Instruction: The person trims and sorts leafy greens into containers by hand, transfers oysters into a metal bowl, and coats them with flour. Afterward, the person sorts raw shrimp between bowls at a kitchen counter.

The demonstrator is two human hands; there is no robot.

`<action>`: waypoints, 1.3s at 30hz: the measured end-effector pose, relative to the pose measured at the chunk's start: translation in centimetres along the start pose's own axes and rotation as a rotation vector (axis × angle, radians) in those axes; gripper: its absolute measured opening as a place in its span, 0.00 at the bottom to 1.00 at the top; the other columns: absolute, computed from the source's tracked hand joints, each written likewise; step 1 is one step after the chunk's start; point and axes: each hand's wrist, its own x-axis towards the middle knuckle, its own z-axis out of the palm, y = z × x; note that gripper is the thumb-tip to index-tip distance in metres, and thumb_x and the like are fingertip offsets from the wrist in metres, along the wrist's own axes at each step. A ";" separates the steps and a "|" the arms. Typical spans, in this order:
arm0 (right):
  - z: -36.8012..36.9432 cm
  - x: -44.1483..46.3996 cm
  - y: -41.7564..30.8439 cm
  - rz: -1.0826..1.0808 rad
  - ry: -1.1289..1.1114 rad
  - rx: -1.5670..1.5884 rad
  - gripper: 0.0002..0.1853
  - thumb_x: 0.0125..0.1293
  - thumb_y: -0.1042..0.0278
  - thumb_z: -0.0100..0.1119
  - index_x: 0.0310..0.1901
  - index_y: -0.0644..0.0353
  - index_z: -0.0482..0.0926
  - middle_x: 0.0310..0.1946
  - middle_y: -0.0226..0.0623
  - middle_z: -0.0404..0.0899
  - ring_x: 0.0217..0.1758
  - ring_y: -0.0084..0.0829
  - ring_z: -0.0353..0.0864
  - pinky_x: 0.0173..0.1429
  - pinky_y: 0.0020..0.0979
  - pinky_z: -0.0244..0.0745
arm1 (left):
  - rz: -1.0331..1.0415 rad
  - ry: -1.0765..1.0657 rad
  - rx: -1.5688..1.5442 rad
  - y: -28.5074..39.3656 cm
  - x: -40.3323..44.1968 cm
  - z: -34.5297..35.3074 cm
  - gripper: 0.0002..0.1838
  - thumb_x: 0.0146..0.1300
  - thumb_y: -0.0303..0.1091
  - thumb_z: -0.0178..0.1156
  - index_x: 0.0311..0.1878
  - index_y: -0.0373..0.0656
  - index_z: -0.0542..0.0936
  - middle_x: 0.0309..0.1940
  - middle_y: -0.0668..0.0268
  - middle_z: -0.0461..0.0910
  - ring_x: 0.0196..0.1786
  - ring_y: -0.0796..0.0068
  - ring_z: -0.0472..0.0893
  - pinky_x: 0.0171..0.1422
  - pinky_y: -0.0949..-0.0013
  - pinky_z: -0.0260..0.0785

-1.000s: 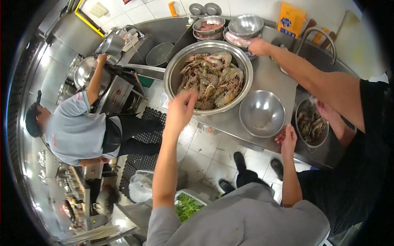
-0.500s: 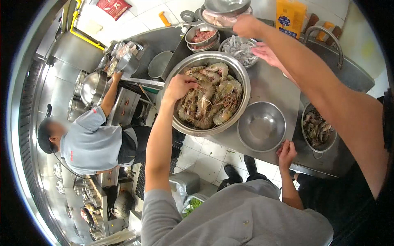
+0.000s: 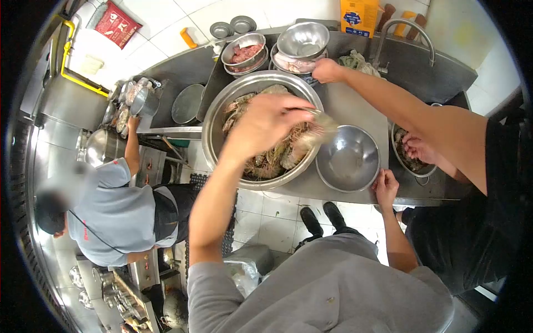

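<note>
A large steel bowl (image 3: 208, 130) on the counter holds a heap of whole raw shrimp (image 3: 266, 166). Over it is my left hand (image 3: 269, 119), smeared by motion, its fingers closed on a blurred shrimp (image 3: 322, 127) that reaches past the right rim. Just right of the large bowl sits a smaller steel bowl (image 3: 348, 158), empty inside. My right hand (image 3: 386, 186) is curled closed at this bowl's lower right rim; whatever is inside its fingers is hidden.
At right, a co-worker in black has one hand (image 3: 327, 71) at stacked bowls and another (image 3: 419, 149) in a pan of shrimp in the sink. Bowls of meat (image 3: 244, 53) stand behind the large bowl. Another person (image 3: 114, 216) works at left beside pots.
My left hand has lifted from among the shrimp and moved right with one. The co-worker's nearer hand has gone back into the sink pan; the stacked bowl has been lowered over the pale food.
</note>
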 end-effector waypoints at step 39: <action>-0.1 0.3 -1.1 0.064 -0.048 -0.121 0.10 0.69 0.69 0.56 0.32 0.66 0.78 0.15 0.34 0.74 0.15 0.21 0.74 0.22 0.26 0.67 | -0.148 -0.187 0.265 -3.3 4.7 12.0 0.21 0.59 0.50 0.64 0.45 0.41 0.81 0.36 0.47 0.82 0.43 0.48 0.81 0.49 0.53 0.72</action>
